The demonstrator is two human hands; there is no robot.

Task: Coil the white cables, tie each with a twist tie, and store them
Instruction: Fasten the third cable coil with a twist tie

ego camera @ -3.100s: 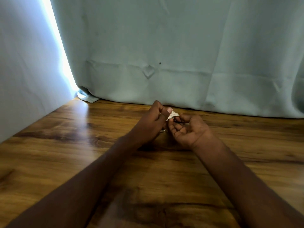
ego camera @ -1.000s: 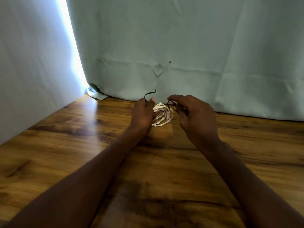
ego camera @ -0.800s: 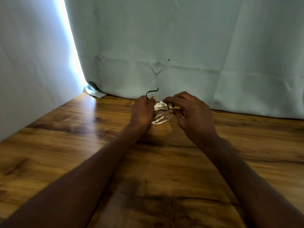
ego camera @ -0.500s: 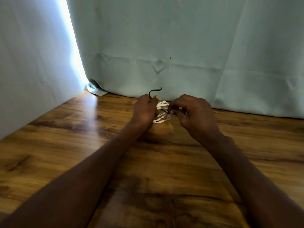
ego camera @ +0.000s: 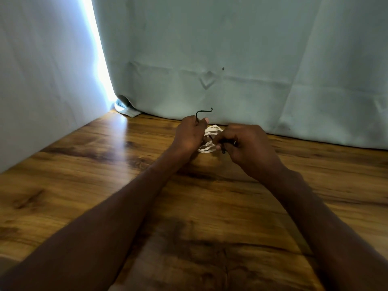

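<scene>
Coiled white cable, on desk: left hand and right hand each pinch an end of the black twist tie with curled fingers.

Two bare forearms reach in from the lower edge of the view, with no sleeve on either arm. The left hand and right hand are both ungloved; the fingers carry nothing worn that shows.
</scene>
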